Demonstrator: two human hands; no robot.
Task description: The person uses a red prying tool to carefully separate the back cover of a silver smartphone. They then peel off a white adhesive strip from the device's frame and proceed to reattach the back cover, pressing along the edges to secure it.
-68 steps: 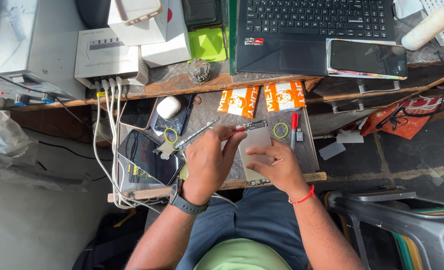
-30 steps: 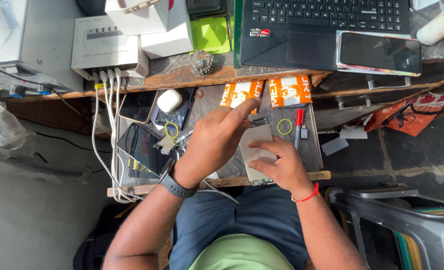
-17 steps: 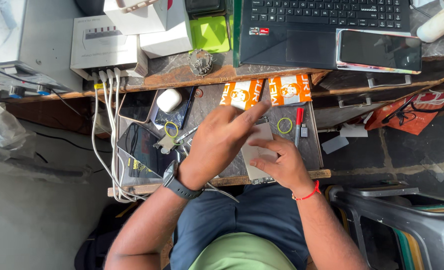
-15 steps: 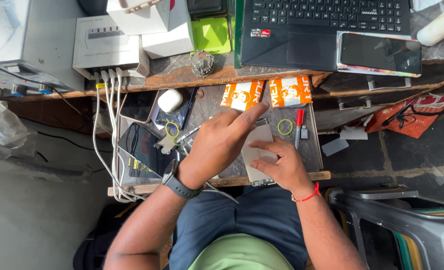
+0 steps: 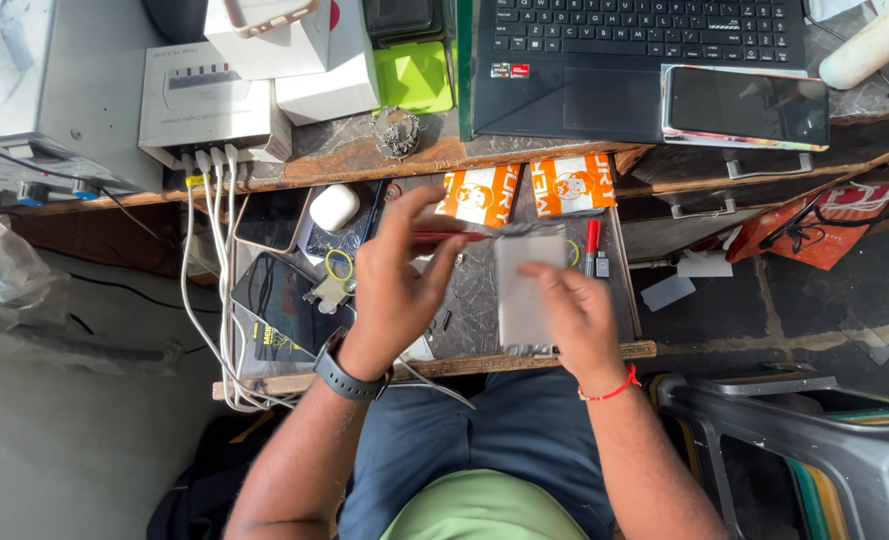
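A grey flat panel (image 5: 528, 285), seemingly a phone part, is steadied over the open drawer (image 5: 625, 290) by the right hand (image 5: 575, 305), fingers curled on it, while a slim red tool (image 5: 450, 237) is pinched in the left hand (image 5: 397, 285) at its upper edge, work apparently midway.

Two orange-and-white packets (image 5: 525, 192) lie by a grey flat panel (image 5: 527, 290), a lime-green pad (image 5: 415, 76) above.

Laptop (image 5: 645, 50) sat on desk (image 5: 355, 160), phone (image 5: 745, 105) on its right corner. Open drawer (image 5: 435, 365) lay below desk edge. Two packets (image 5: 525, 190) lay at drawer's back, earbud case (image 5: 334, 207) left of them, marker (image 5: 592, 240) to right.
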